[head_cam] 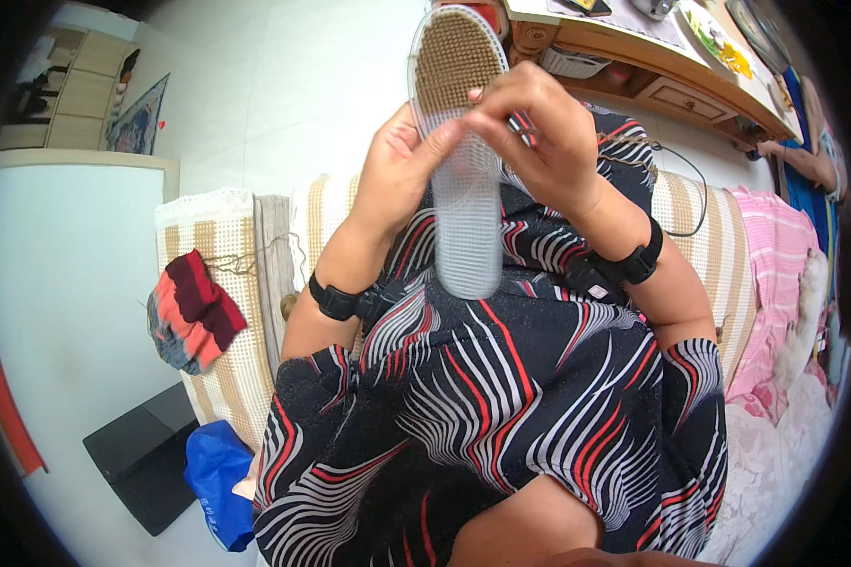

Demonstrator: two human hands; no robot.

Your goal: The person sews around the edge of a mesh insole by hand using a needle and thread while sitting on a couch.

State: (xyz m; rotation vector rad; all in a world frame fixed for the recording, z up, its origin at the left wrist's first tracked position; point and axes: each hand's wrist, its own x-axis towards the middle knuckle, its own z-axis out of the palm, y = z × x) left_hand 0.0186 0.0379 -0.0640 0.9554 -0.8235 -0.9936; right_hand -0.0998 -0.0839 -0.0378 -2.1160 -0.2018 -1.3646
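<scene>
My left hand (401, 166) holds a sole-shaped piece of clear plastic mesh (468, 241) upright by its left edge, the thumb across its front. Rows of brown yarn stitches (457, 57) cover its upper, rounded part; bare mesh shows below. My right hand (546, 135) is at the lower right of the stitched part, thumb and index finger pinched together. What lies between those fingertips is too small to tell. Beyond the right hand, a loose strand of brown yarn (627, 138) trails to the right. The mesh's lower end is in front of my patterned black clothing (482, 368).
A maroon, coral and grey knitted item (198, 312) lies on the sofa arm (237, 397). Below are a blue bag (220, 482) and a black box (142, 453). A wooden table (737, 92) bears a plate of food (716, 42). Another person's arm (798, 159) shows far right.
</scene>
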